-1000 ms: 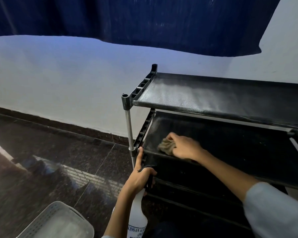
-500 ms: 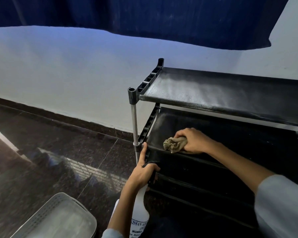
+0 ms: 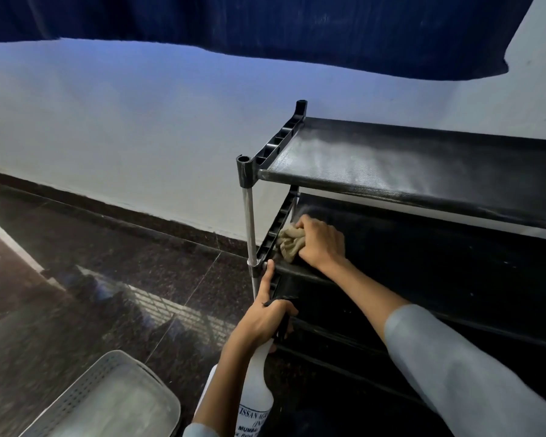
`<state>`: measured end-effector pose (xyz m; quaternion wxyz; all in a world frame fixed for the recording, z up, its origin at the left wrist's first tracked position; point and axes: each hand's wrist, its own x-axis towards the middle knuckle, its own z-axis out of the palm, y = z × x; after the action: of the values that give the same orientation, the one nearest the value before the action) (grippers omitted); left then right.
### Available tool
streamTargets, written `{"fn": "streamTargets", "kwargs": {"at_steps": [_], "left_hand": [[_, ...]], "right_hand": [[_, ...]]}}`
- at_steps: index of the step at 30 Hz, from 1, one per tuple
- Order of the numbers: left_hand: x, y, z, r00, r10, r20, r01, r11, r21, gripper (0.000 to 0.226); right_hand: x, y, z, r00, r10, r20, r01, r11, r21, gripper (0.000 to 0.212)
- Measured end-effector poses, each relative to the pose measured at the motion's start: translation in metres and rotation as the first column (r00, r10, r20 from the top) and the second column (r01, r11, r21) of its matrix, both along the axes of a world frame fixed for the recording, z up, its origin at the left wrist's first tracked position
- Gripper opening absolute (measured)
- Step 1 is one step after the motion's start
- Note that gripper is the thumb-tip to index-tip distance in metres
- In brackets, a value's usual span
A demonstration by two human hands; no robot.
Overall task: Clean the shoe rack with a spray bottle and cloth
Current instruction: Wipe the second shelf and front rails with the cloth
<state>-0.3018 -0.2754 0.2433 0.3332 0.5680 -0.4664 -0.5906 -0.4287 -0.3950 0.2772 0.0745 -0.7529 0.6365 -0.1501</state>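
Shoe rack (image 3: 407, 171), second shelf: wiping is reaching the corner post (image 3: 249, 222).

Right hand (image 3: 320, 244), bunching the cloth (image 3: 292, 244), is now working against the shelf's side rail beside the post, having travelled there from mid-shelf; left hand (image 3: 262, 320) is still clasping the spray bottle (image 3: 256, 386) just below the post, so this pass appears nearly complete.

The spray bottle (image 3: 255, 383) label is cut off by the bottom edge.

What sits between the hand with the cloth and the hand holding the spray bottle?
In the head view, only the second shelf's front edge lies between the right hand on the cloth and the left hand gripping the spray bottle.
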Motion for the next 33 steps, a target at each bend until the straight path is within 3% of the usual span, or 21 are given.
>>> {"fn": "streamTargets", "kwargs": {"at_steps": [3,6,8,15,19,21,27,29,33], "left_hand": [[-0.001,0.002,0.0,1.0,-0.001,0.004,0.001,1.0,-0.001,0.094],[-0.002,0.004,-0.003,0.999,0.013,-0.031,-0.013,1.0,-0.002,0.095],[-0.003,0.004,-0.004,0.999,0.017,-0.041,-0.018,1.0,-0.011,0.096],[-0.002,0.0,-0.006,0.998,0.041,-0.045,-0.041,0.999,0.002,0.096],[-0.001,0.0,-0.008,0.999,0.025,-0.031,-0.025,1.0,-0.01,0.097],[-0.003,0.0,-0.01,0.999,0.028,-0.035,-0.029,0.999,-0.017,0.097],[-0.005,-0.001,-0.008,0.999,0.034,-0.038,-0.035,0.999,-0.008,0.097],[-0.004,-0.002,-0.006,0.999,0.029,-0.022,-0.029,1.0,-0.001,0.096],[-0.003,0.001,-0.003,1.0,0.008,0.004,-0.008,1.0,-0.002,0.097]], "right_hand": [[0.001,-0.004,0.002,0.994,-0.107,0.013,0.107,0.993,0.041,0.039],[0.003,0.0,0.007,0.999,-0.018,0.036,0.009,0.974,0.228,0.038],[0.0,0.005,0.006,0.998,0.028,0.061,-0.043,0.962,0.268,0.033],[0.002,-0.011,0.01,0.997,-0.075,0.0,0.075,0.994,0.074,0.032],[0.0,-0.01,0.011,0.999,-0.006,0.042,-0.008,0.95,0.312,0.028],[-0.004,-0.003,0.009,0.997,0.03,0.073,-0.054,0.932,0.359,0.025],[0.004,-0.003,0.006,0.999,-0.018,-0.049,0.021,0.998,0.054,0.035],[0.007,-0.006,0.008,0.997,-0.069,-0.034,0.07,0.997,0.033,0.034],[0.003,-0.008,0.017,0.999,-0.038,0.005,0.035,0.945,0.326,0.021]]}}
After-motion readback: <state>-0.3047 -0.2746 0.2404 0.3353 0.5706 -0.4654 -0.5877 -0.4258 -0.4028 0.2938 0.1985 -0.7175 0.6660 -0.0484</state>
